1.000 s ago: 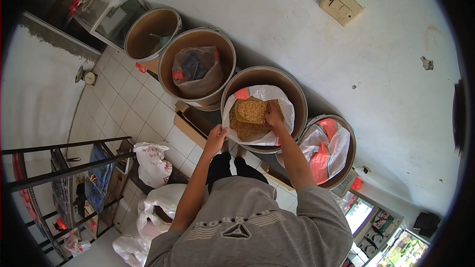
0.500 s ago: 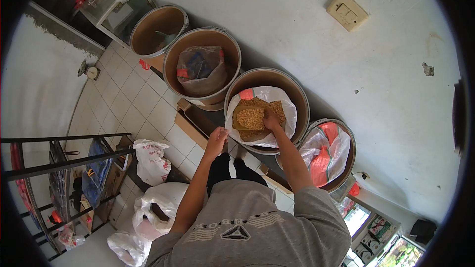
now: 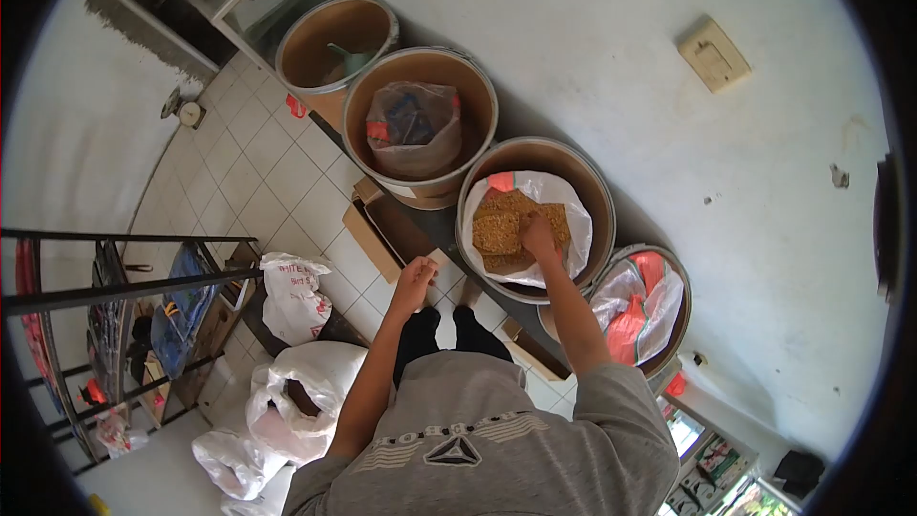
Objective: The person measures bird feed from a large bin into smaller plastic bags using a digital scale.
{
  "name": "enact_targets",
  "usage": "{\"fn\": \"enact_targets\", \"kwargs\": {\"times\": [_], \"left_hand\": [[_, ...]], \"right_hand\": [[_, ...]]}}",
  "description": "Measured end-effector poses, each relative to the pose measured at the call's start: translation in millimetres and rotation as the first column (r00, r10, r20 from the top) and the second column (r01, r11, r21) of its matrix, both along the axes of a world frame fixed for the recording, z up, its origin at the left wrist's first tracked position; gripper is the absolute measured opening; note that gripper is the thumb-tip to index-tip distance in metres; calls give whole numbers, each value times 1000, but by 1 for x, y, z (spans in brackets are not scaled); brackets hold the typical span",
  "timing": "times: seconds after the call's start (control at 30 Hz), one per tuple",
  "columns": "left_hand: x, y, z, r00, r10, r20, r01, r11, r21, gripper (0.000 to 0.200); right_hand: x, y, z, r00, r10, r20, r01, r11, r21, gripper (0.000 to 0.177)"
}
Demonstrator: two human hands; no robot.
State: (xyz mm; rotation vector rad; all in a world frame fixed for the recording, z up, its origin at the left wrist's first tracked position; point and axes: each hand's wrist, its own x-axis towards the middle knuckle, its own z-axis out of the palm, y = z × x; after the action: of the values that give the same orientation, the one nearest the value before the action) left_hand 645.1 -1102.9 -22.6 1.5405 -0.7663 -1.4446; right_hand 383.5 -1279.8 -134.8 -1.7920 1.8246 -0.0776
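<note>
My right hand point(image 3: 538, 232) reaches into the white sack point(image 3: 573, 247) and is closed on the handle of a yellowish scoop point(image 3: 499, 250). Golden grain point(image 3: 516, 203), like cracked corn, fills the scoop and lies around it. The sack stands open inside a large brown drum point(image 3: 600, 193). My left hand point(image 3: 415, 284) hovers over the floor, left of that drum and apart from it. Its fingers are curled together; whatever they may hold is too small to make out.
Farther left are a drum point(image 3: 420, 193) with a clear bag and a drum point(image 3: 287, 76) with a green scoop. On the right, another drum point(image 3: 686, 311) holds a red-and-white sack. Cardboard boxes point(image 3: 371, 241), white sacks point(image 3: 296, 296) and a black rack point(image 3: 134, 296) stand nearby.
My left hand has drawn away from the sack's rim. The scoop has shifted within the grain and looks more level with it. The whole view has tilted slightly.
</note>
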Motion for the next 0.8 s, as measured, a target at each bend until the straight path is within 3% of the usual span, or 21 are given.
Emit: {"fn": "enact_targets", "kwargs": {"times": [0.03,0.1,0.13,0.17,0.3,0.43,0.5,0.57,0.63,0.7,0.73,0.8], "left_hand": [[7,4,-2,1000,3,-2,-3,1000,29,20],[24,12,-1,999,54,1,-54,998,38,21],[45,17,7,993,114,21,-115,992,46,22],[55,25,10,991,127,37,-130,989,73,23],[107,53,15,961,278,15,-278,956,90,27],[168,86,-4,919,394,-5,-391,915,94,28],[202,102,-7,907,422,-2,-420,904,74,28],[240,118,-12,892,451,-41,-446,890,95,25],[280,131,-11,889,458,-22,-455,886,91,24],[323,139,-9,888,460,-5,-458,885,76,25],[342,142,-8,878,478,12,-478,876,66,26],[376,151,-7,860,510,27,-510,860,18,29]], "right_hand": [[0,2,10,999,-16,39,21,991,-135,31],[3,4,38,996,-7,89,19,990,-138,28],[18,3,56,961,10,277,67,961,-267,28],[16,17,70,889,2,459,176,922,-346,29],[93,57,172,718,-45,694,472,765,-438,33],[166,84,158,815,196,545,295,669,-682,32],[224,97,154,705,231,671,271,786,-556,27],[276,109,150,708,189,680,165,893,-420,24],[332,119,144,667,269,695,157,861,-484,18],[381,128,143,716,375,588,4,841,-541,18],[407,132,156,679,428,596,13,805,-593,18],[441,135,138,681,378,627,-2,857,-515,22]]}}
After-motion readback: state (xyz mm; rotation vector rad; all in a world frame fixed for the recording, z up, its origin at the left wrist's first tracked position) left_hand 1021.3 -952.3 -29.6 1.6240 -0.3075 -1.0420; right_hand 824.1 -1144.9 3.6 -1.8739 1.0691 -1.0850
